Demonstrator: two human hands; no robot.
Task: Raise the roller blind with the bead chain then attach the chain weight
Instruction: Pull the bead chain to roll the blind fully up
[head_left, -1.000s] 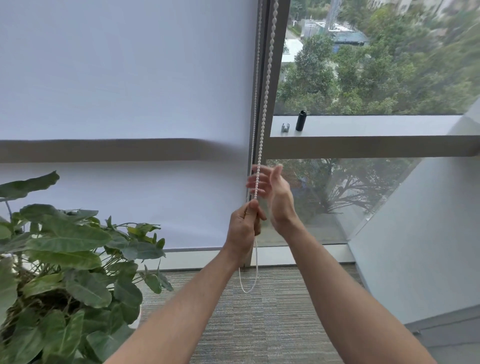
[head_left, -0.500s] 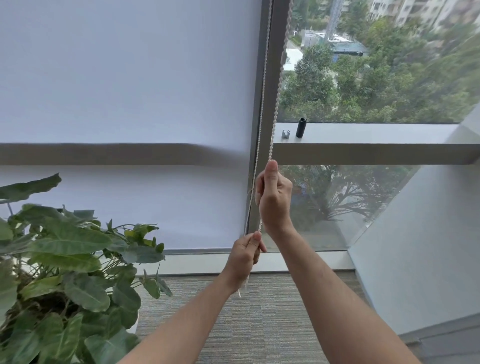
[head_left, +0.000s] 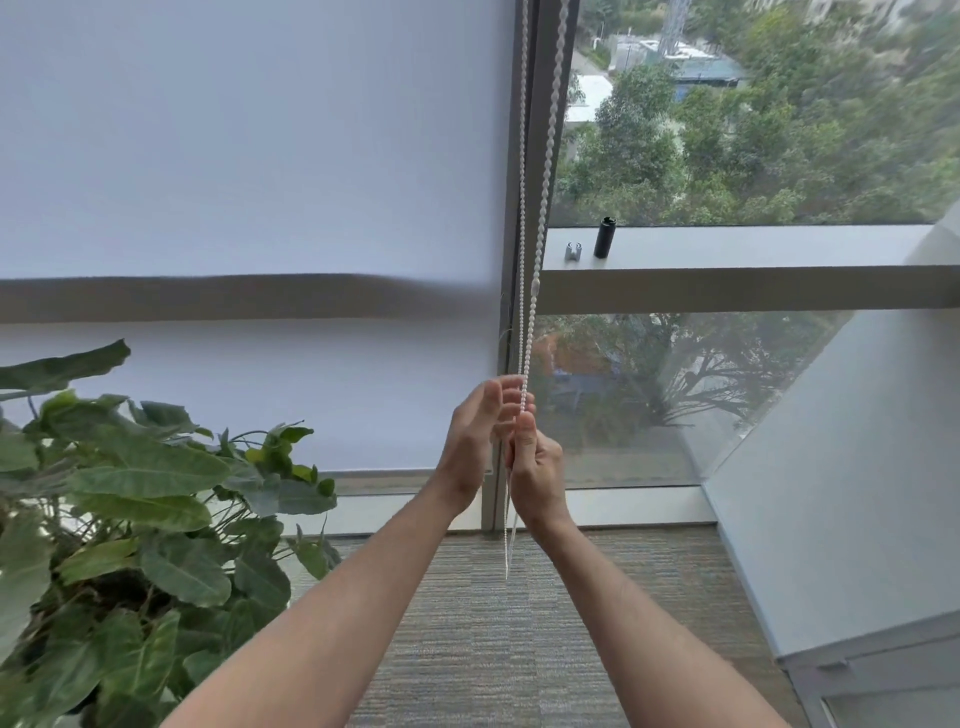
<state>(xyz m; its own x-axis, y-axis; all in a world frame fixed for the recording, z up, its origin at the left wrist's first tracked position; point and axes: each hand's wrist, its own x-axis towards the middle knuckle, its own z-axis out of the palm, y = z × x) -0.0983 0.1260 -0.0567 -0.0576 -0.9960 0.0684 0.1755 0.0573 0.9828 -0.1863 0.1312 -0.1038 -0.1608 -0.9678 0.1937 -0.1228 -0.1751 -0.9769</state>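
Head view: right hand (head_left: 535, 467) grips the white plastic bead chain (head_left: 540, 228) beside the window frame; left hand (head_left: 475, 441) is relaxed, fingers open near the strand. White fabric roller blind (head_left: 249, 156) hangs low. Chain judged light, limp, slippery; pinch between beads. Black cylindrical chain weight (head_left: 604, 238) stands on the grey sill (head_left: 753, 247).

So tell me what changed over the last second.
The right hand took hold of the bead chain and pulled down. The left hand let go, rose and opened beside it. The blind looks barely moved; the black cylinder and small grey piece stayed on the ledge.
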